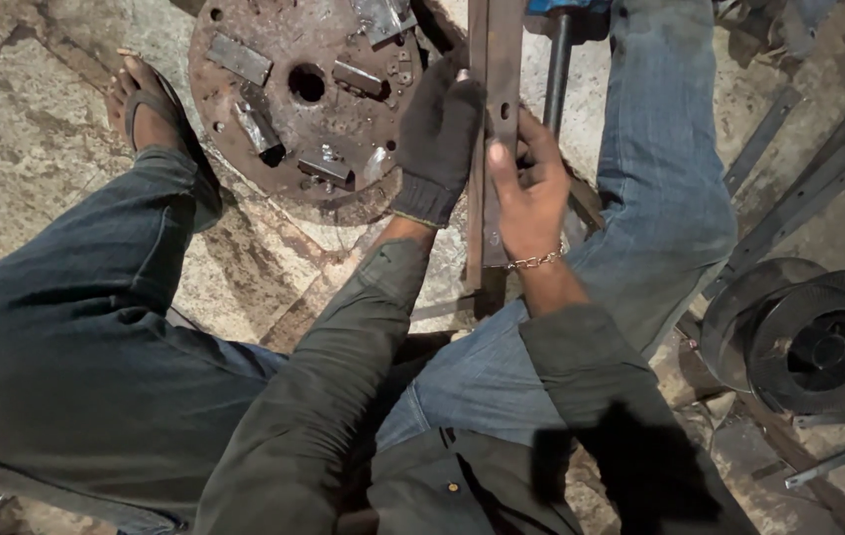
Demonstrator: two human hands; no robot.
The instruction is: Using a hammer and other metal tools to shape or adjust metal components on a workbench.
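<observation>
While the left hand (439,139) in a dark knitted glove clamps the flat rusty steel bar (498,119), the bare right hand (531,188) pinches its edge just beside, a pitted round iron plate (303,94) lying left of both grips.

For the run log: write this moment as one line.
left hand, gloved: on metal bar | right hand, bare: grips bar | rusty disc beside

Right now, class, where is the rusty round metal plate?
In the head view, the rusty round plate lies on the stone floor at upper centre-left, just left of the gloved left hand and right of the sandalled foot.
</observation>
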